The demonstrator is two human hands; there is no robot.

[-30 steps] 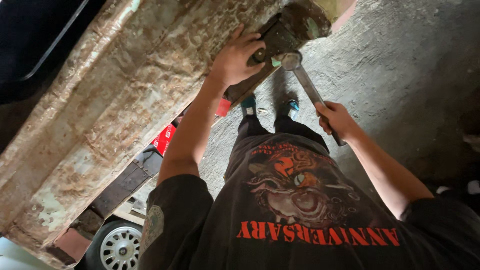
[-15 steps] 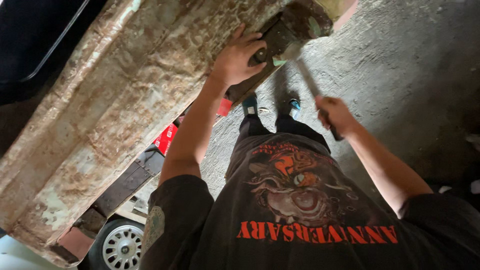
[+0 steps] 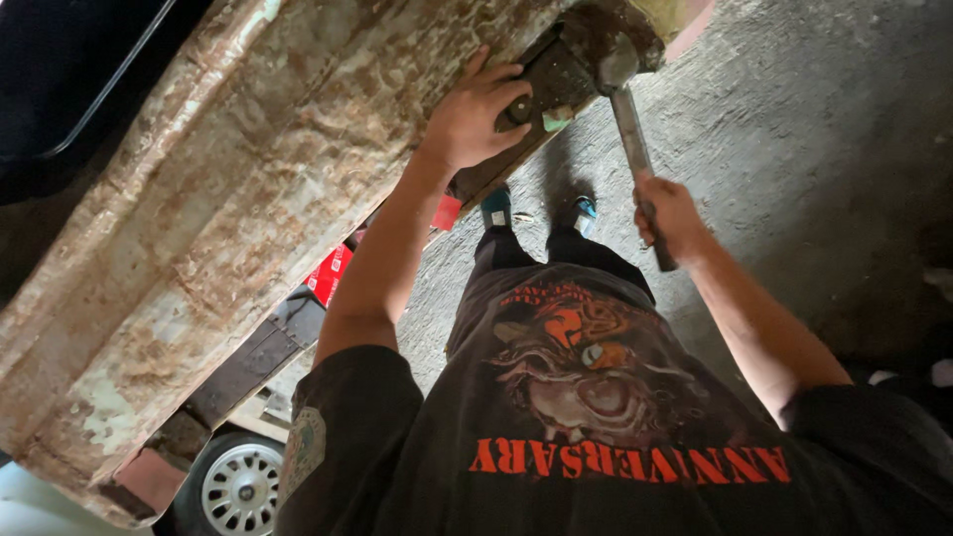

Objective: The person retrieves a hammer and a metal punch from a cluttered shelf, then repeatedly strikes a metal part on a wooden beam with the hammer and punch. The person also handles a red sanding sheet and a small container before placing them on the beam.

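The person stood mid-strike, by the look of it. The right hand (image 3: pixel 671 216) was clamped around a hammer (image 3: pixel 635 149) handle, its steel head touching a dark metal bracket (image 3: pixel 556 84) at the far end of a long rusted panel (image 3: pixel 248 218). The left hand (image 3: pixel 478 114) pressed flat on the bracket, fingers spread and slightly curled. A further blow would need that hand kept off the head. The panel's paint was flaking and pitted; the concrete floor (image 3: pixel 814 129) was rough.
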